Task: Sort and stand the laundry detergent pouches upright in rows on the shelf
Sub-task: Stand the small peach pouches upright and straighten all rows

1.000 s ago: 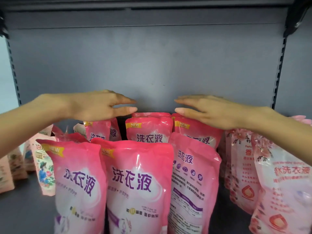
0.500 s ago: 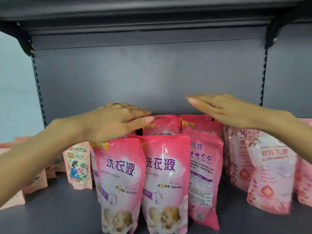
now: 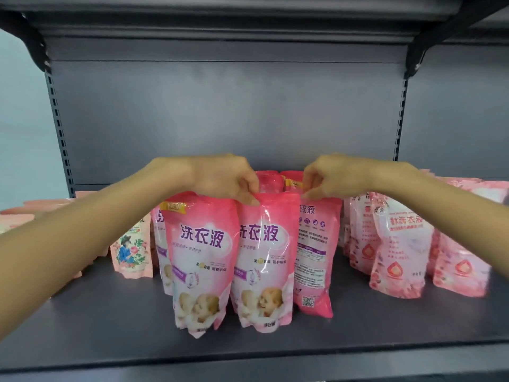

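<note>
If I tug unevenly, the middle pouch [image 3: 261, 257] could twist or slump forward, because its soft bottom barely stands on the shelf [image 3: 110, 326]. It could then knock over the left pouch [image 3: 201, 257] or the turned pouch [image 3: 314, 257] pressed against its sides, and the slick film might slide out of a light pinch. My left hand [image 3: 220, 179] has thumb and fingers [image 3: 252, 201] closed on the top left corner. My right hand [image 3: 338, 175] pinches at the top right corner, just where the turned pouch begins, so I cannot be sure which it grips. The middle pouch hangs straight below my fingertips, between both hands.
</note>
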### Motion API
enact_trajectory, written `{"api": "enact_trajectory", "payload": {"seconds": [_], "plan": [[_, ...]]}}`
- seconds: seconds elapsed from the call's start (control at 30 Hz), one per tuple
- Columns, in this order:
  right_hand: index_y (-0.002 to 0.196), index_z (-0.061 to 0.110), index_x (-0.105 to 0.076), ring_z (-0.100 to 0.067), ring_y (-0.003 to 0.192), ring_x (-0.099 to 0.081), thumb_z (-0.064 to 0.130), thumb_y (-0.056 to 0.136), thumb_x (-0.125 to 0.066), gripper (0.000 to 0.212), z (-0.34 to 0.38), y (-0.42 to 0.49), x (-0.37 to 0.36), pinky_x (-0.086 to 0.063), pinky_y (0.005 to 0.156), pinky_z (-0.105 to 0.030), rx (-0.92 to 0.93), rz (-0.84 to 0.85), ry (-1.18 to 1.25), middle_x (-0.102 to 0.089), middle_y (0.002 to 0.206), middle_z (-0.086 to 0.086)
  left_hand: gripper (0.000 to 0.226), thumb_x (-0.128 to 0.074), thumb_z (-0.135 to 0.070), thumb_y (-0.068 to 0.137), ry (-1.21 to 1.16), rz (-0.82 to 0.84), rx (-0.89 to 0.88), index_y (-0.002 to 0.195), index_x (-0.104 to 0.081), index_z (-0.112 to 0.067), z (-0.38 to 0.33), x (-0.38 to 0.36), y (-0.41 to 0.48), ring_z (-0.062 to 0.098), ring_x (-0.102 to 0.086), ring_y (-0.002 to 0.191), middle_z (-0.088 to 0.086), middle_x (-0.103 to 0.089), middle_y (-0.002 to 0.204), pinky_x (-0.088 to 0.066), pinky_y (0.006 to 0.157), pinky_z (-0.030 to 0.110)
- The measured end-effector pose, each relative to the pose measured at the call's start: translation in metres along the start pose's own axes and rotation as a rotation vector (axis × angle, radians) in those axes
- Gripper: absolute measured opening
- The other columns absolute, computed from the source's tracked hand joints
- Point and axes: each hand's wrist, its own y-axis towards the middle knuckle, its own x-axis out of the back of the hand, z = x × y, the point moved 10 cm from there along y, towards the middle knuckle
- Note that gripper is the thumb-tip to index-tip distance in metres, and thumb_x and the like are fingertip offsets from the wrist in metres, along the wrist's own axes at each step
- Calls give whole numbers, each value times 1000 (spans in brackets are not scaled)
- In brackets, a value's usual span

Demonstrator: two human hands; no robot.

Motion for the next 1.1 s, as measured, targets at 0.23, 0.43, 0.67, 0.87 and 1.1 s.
{"api": "enact_trajectory", "payload": {"seconds": [0.23, 0.43, 0.67, 0.87, 1.1], "plan": [[101, -3, -64, -26, 82, -63, 30, 80, -72, 40, -20, 18, -12, -45, 61, -28, -35, -35, 120, -68, 101, -18, 41, -71, -17, 80, -13, 39, -6, 47, -46, -18, 7, -5, 21, 7, -30, 37, -9, -38, 37, -27, 42, 10], [70, 19, -55, -11, 66, -52, 26, 79, -73, 22, -44, 18, -3, -41, 58, -22, 73, -97, 156, -59, 75, 5, 37, -73, -17, 79, -5, -3, 10, 51, -49, -12, 14, 0, 37, 9, -28, 43, -8, -34, 43, -28, 44, 10], [67, 22, -52, -2, 65, -52, 25, 80, -73, 24, -77, 24, 1, -38, 55, -19, 121, -175, 183, -59, 75, 8, 25, -72, -20, 79, 24, -55, 82, 58, -60, -15, 28, 3, 55, 3, -36, 41, -12, -42, 41, -33, 47, 8], [67, 22, -54, -12, 68, -56, 21, 79, -73, 23, -83, 35, -2, -43, 56, -20, 111, -168, 165, -60, 73, 7, 18, -68, -23, 83, 62, -148, 121, 73, -68, -8, 36, 6, 66, -3, -42, 42, -13, -50, 44, -33, 48, 5], [70, 15, -62, -7, 57, -60, 17, 79, -73, 14, -83, 42, -11, -46, 48, -22, 93, -73, 303, -67, 76, -4, 38, -68, -27, 83, 128, -156, 121, 51, -48, -23, 50, 1, 81, -1, -41, 44, -13, -45, 42, -28, 45, 8]]}}
